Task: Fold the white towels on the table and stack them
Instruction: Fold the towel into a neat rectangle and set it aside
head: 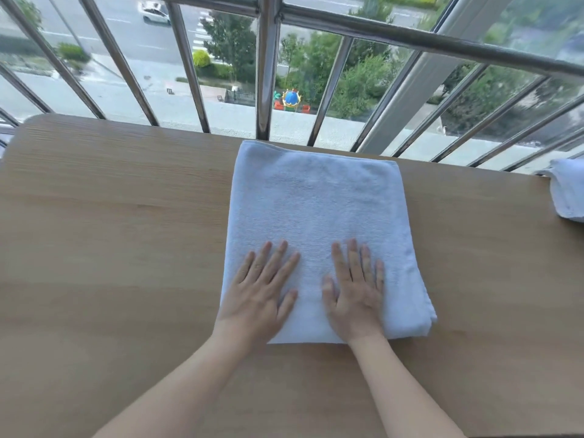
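Note:
A folded white towel [319,203] lies flat in the middle of the wooden table [110,232], its far edge near the railing. Both palms lie flat on its near half. My left hand [260,292] presses the near left part with fingers spread and straight. My right hand [355,289] presses the towel just to the right of it, fingers also straight. A second white towel [568,191] sits at the table's far right edge, partly cut off by the frame.
A metal railing [267,74] with slanted bars runs along the table's far edge, in front of a window over a street. Bare wood stretches to the left of the towel and in front of it.

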The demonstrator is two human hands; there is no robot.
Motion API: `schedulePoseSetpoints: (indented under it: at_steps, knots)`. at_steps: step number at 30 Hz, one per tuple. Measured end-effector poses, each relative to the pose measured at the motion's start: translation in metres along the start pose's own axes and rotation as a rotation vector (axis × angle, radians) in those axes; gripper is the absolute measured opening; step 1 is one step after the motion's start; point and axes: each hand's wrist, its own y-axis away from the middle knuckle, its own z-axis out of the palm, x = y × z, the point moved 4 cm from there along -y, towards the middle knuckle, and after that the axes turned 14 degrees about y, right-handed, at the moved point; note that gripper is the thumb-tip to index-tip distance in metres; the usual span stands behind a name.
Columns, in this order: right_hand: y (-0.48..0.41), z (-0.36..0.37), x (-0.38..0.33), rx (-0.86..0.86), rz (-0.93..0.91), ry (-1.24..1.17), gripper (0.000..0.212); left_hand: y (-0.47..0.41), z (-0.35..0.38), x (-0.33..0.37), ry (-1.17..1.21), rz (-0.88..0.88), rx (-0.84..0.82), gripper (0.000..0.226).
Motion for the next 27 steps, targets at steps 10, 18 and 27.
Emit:
schedulePoseSetpoints:
  at_steps: [10, 18, 27]
  knots:
    - [0.042, 0.015, 0.084, -0.214, 0.399, 0.001, 0.072, 0.028, -0.007, 0.001, 0.034, 0.306, 0.074, 0.049]
    - [0.091, 0.007, 0.029, -0.123, -0.105, 0.089, 0.076, 0.080, -0.010, -0.036, 0.019, 0.438, 0.093, 0.059]
    - [0.098, -0.006, 0.007, -0.066, -0.068, 0.200, 0.093, 0.081, -0.036, -0.021, 0.187, 0.490, 0.249, 0.040]
